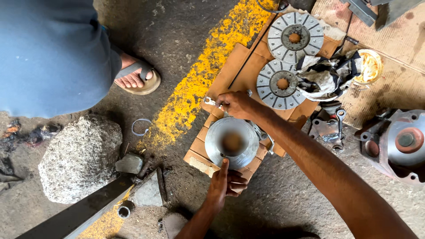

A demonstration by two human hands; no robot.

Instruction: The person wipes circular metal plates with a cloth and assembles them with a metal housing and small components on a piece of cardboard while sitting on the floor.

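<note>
Down on the concrete floor (283,199), a round steel disc (231,142) lies flat on a wooden board (230,71), at the board's near end. The disc is bright, bare metal with a smooth face and a brownish, rusty-looking centre, though that middle patch is blurred and its detail can't be made out. The left hand (226,183) sits at the disc's near rim, index finger stretched out and pressing on the edge, the other fingers curled in; it grips nothing. The right hand (237,105) reaches in over the disc's far rim and is clenched around a slim silvery tool (210,102), whose end pokes out to the left of the fist.

Further up the board from the disc lie two grey friction plates with radial grooves and rusty hubs, one (279,85) just beyond the right hand, the other (295,38) beyond that. A crumpled dirty rag (330,77) lies against them, to the right. Right of the disc, off the board, sit dark metal parts (330,126), and further right a reddish housing (396,144). Left of the disc there's a smear of yellow paint (199,84), a wire ring (141,127), a big grey rock (79,155), and another person's sandalled foot (135,79).
</note>
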